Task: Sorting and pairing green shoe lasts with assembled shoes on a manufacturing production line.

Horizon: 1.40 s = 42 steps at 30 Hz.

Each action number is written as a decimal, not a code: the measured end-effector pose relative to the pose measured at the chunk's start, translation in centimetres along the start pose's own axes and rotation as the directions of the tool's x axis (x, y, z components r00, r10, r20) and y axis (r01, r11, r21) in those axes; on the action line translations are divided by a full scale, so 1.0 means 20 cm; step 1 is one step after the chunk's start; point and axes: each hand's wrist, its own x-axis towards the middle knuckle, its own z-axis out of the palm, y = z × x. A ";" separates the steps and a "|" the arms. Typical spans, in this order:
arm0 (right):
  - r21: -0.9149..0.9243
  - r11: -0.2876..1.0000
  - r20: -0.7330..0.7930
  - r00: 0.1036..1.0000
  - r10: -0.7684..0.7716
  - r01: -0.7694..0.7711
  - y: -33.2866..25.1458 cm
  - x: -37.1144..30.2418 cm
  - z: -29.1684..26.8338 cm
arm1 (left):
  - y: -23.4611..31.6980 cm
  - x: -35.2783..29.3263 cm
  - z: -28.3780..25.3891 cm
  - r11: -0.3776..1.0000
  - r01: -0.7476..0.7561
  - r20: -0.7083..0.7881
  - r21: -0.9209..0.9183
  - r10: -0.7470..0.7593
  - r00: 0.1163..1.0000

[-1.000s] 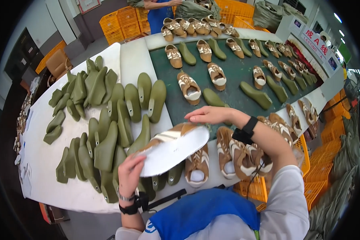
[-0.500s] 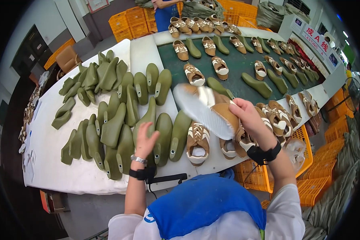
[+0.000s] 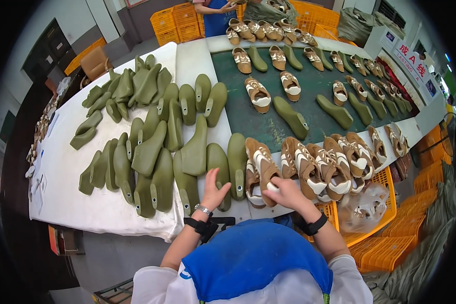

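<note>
My right hand (image 3: 287,193) grips the heel of a brown and white sneaker (image 3: 262,161), its toe pointing away from me. That sneaker overlaps another brown and white sneaker (image 3: 254,194) lying beneath it at the table's near edge. My left hand (image 3: 215,190), with its fingers apart and nothing in them, is in front of a green shoe last (image 3: 217,157) and partly hides it. Between my two hands a further green last (image 3: 236,164) lies beside the sneakers. More brown sneakers (image 3: 309,169) are bunched to the right of my right hand.
Many green lasts (image 3: 149,149) cover the white table (image 3: 61,167) on the left. Sneakers and lasts stand spaced on a green belt (image 3: 228,109) ahead. Orange crates (image 3: 390,248) stack at right, one holding a plastic bag (image 3: 362,207). A co-worker in a blue apron (image 3: 219,23) stands across.
My right hand has brought the sneaker down and nearer, from sole showing in the air to upper side up over another sneaker. My left hand has shifted right.
</note>
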 end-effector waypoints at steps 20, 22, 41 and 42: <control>0.049 0.995 -0.100 0.990 0.095 -0.090 -0.14 0.08 0.08 | -1.04 -0.62 -1.13 0.255 0.951 -0.771 0.174 -0.566 0.292; -0.033 0.996 -0.104 0.992 0.078 -0.082 -0.16 0.08 0.11 | -1.04 -0.59 -1.08 0.192 0.973 -0.821 0.125 -0.530 0.210; -0.361 0.932 0.222 0.974 0.044 0.040 -0.17 0.11 -0.28 | -1.04 -0.46 -1.02 0.017 0.998 -0.898 -0.063 -0.437 -0.049; -0.335 0.937 0.237 0.971 -0.020 0.101 -0.21 0.16 -0.37 | -1.05 -0.43 -1.01 0.031 0.999 -0.895 -0.042 -0.445 -0.024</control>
